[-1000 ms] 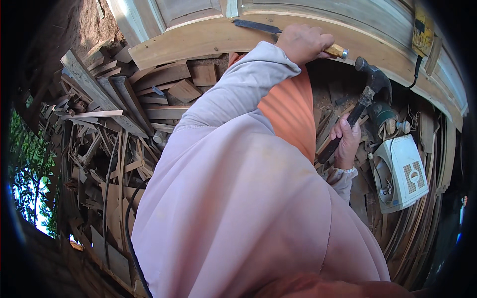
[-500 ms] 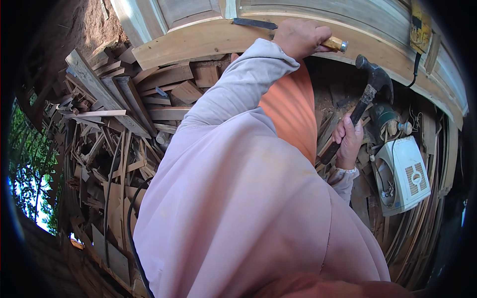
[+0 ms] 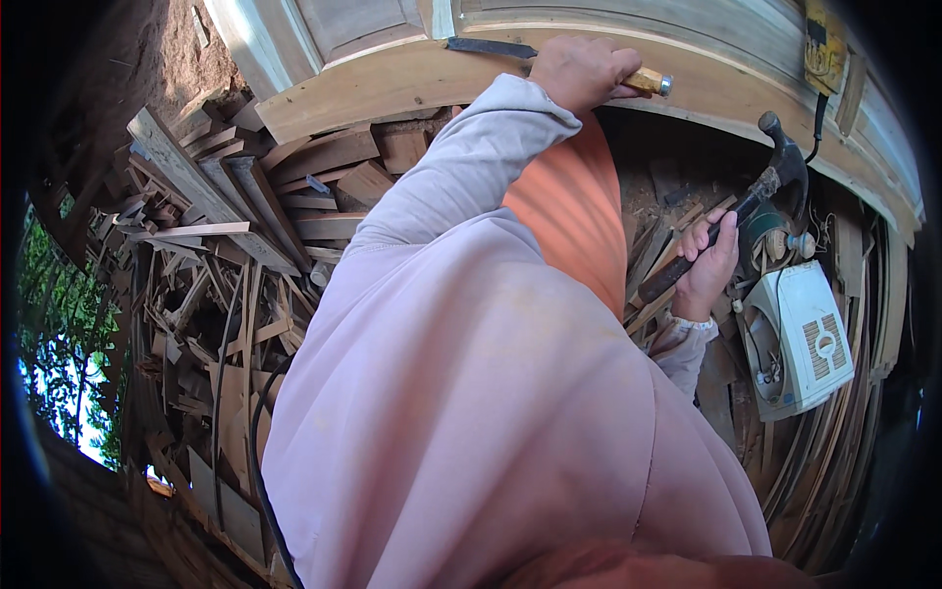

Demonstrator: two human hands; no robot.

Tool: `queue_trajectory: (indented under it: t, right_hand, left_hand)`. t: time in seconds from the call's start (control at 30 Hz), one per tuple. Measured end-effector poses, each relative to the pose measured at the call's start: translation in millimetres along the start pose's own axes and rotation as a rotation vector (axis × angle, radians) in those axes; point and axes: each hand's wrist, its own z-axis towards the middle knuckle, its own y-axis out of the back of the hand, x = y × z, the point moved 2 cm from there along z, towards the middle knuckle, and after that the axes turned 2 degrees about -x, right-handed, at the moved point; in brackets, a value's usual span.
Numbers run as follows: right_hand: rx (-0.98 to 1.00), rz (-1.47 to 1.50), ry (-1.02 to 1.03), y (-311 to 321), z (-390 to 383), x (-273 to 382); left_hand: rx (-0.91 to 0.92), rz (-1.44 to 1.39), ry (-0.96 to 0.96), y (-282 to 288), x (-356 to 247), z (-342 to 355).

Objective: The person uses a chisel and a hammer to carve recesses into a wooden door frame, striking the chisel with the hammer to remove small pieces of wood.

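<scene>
- plainly, the left hand (image 3: pixel 581 76) is wrapped around the wooden handle of a chisel (image 3: pixel 494 47), its fingers curled shut about the grip; the metal-ringed butt pokes out on the right side of the fist.
- the chisel lies over the near rail of a panelled wooden door (image 3: pixel 358 90), between that rail's left corner and its middle, dark blade pointing left; whether the blade touches the wood i cannot tell.
- the right hand (image 3: pixel 713 257) is closed around the dark handle of a claw hammer (image 3: pixel 758 190), slanted with the head up and to the right, apart from the chisel.
- the claw hammer's striking face shows against the door's near edge, toward the right end; its claw curves down on the right.
- a yellow power tool (image 3: pixel 825 51) sits at the door's right end, a black cord (image 3: pixel 818 130) dropping over the near edge.
- below that end, a white vented casing (image 3: pixel 807 344) lies just beside a green motor-like part (image 3: pixel 760 226).
- wood offcuts (image 3: pixel 329 152) are heaped below the door's near left corner.
- orange cloth (image 3: pixel 574 201) shows under the left sleeve (image 3: pixel 446 172).
</scene>
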Motion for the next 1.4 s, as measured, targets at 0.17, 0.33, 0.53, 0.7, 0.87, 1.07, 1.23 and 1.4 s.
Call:
queue_trajectory:
  t: [0.17,0.33,0.53,0.7,0.87,1.07,1.23,1.4]
  right_hand:
    - [0.050,-0.068,-0.088,-21.1,-5.5,-31.2]
    - [-0.045,0.059,0.006,-16.6,6.2,-10.4]
    - [0.088,-0.203,-0.134,-31.5,-0.5,-40.4]
    - [-0.124,0.130,0.007,-7.1,11.3,-8.6]
    - [0.091,-0.202,-0.115,-22.8,0.8,-25.1]
    - [-0.181,-0.065,0.013,14.2,8.3,8.7]
    - [-0.163,-0.180,0.109,13.7,-1.6,46.9]
    - [0.088,-0.548,0.282,-66.9,-9.7,85.2]
  left_hand:
    - [-0.013,0.035,-0.001,-5.9,1.8,0.5]
    - [-0.008,0.006,-0.001,1.4,0.1,-1.7]
    - [0.019,0.013,0.018,0.5,-0.2,0.5]
    - [0.002,-0.013,-0.005,-1.2,4.3,-1.4]
    - [0.015,0.004,0.009,-8.6,6.1,-3.2]
    - [-0.031,-0.017,0.021,17.4,-3.9,-3.4]
    - [-0.603,-0.192,0.129,120.7,-18.5,-4.2]
    - [-1.513,-0.886,0.617,214.9,98.0,-92.5]
